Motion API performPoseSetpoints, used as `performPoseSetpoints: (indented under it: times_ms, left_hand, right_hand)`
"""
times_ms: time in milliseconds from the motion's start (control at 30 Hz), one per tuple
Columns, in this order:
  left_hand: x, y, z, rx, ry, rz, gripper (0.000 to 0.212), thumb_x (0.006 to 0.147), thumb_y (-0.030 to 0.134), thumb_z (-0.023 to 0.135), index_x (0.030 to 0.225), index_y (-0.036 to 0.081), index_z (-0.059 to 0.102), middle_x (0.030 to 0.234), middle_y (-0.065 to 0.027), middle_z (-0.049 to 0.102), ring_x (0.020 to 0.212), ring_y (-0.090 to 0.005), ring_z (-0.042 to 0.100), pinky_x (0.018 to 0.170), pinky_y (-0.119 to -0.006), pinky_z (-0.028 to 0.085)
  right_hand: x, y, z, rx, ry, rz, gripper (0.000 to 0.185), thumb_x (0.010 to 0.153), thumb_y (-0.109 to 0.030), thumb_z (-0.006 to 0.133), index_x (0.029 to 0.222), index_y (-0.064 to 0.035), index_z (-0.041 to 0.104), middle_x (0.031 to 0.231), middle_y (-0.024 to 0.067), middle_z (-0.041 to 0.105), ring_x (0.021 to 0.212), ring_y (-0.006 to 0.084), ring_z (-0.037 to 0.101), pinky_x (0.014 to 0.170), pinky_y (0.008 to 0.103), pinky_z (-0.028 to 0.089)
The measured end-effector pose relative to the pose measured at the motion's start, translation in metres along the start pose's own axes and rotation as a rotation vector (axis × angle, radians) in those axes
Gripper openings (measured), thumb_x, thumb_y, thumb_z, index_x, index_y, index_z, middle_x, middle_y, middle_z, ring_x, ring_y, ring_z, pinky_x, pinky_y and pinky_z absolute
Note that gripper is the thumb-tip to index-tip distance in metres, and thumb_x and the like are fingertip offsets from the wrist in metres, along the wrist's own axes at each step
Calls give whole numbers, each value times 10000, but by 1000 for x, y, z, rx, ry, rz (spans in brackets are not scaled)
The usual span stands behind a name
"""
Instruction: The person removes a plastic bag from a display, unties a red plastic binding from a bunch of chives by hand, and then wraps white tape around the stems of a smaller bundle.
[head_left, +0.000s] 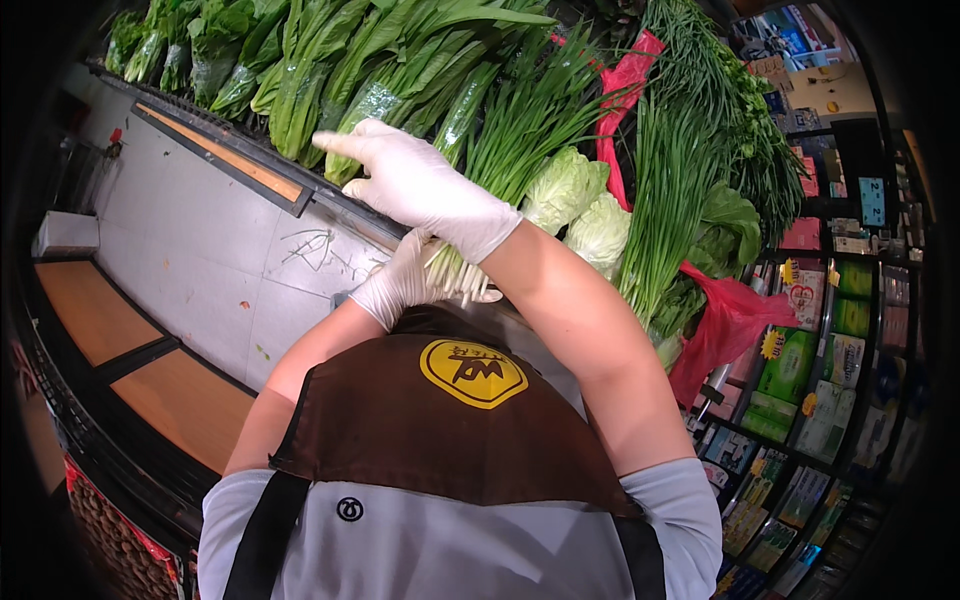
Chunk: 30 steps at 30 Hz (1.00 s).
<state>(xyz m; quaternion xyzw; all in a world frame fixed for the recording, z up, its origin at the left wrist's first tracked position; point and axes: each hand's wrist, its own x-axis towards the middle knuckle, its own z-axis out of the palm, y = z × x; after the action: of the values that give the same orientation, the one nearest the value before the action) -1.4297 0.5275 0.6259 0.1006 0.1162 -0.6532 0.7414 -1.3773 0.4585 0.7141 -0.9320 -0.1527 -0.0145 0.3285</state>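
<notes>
My left hand, in a white glove, grips the white root ends of a bunch of scallions. Their green leaves run up over the display. My right hand, also gloved, crosses above my left with its fingers apart and nothing seen in it. Its index finger points left over a leafy green bundle wrapped in clear film, but whether it touches the bundle cannot be told. Right of the scallions lie two pale lettuce heads. My right forearm hides part of the scallion stems.
More leafy bundles line the black display edge. Long green chives and a red plastic bag lie right. Shelves of boxed goods stand beyond. A low wooden-topped counter borders the tiled floor at left.
</notes>
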Motion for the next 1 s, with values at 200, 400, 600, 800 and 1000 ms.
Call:
performPoseSetpoints:
  times_ms: [200, 400, 600, 800, 1000]
  left_hand:
    - [11, 4, -20, -10, -275, -42, 794, 847, 601, 308, 1329, -28, 258, 1302, -303, 330, 1183, -438, 373, 955, -550, 322]
    - [11, 6, -16, -25, -360, -93, 730, 878, 520, 323, 1341, -34, 213, 1331, -296, 289, 1211, -421, 345, 950, -526, 345]
    - [7, 4, -6, 433, -218, 20, 616, 826, 275, 508, 1290, -72, 298, 1295, -270, 368, 1191, -404, 383, 969, -516, 333]
    - [12, 6, -13, -45, -184, -130, 656, 737, 175, 520, 1289, -88, 282, 1273, -296, 374, 1158, -406, 414, 961, -520, 339]
    - [19, -1, -11, -6, -11, -145, 499, 848, 213, 489, 1251, -50, 357, 984, -166, 536, 872, -257, 552, 824, -424, 452]
  right_hand:
    - [-44, 28, -54, 203, 186, 320, 240, 760, -193, 645, 918, -12, 642, 834, 73, 611, 739, 135, 572, 673, 250, 451]
    - [-131, 49, -41, 176, 177, 569, 203, 742, -209, 663, 797, -13, 656, 703, 80, 563, 594, 159, 523, 579, 267, 429]
    - [-150, 50, -27, 156, 491, 641, 218, 784, -204, 630, 769, 13, 620, 664, 89, 546, 584, 173, 516, 574, 277, 417]
    - [-171, 56, -25, 198, 528, 693, 224, 793, -197, 616, 773, 26, 614, 668, 95, 551, 593, 166, 499, 576, 271, 407]
    - [-201, 40, -35, 111, 456, 723, 162, 790, -132, 620, 833, 24, 622, 705, 56, 561, 623, 100, 494, 590, 226, 397]
